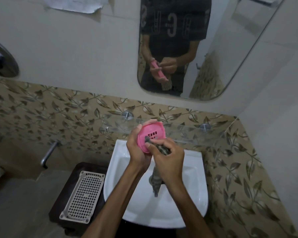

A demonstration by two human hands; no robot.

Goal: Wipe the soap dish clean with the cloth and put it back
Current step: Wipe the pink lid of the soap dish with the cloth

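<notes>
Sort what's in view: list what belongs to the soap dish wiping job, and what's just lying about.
In the job: pink soap dish, cloth, left hand, right hand, glass shelf.

Lying about: white sink, mesh tray, mirror, wall tap.

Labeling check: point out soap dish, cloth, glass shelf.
soap dish (149,133), head view, pink slotted face
cloth (156,183), head view, tail hanging below the right hand
glass shelf (187,130), head view, bare pane right of the dish

head cam | 1 view | looks forward-down, close above sink (193,169) | faces mirror (230,48)
</notes>
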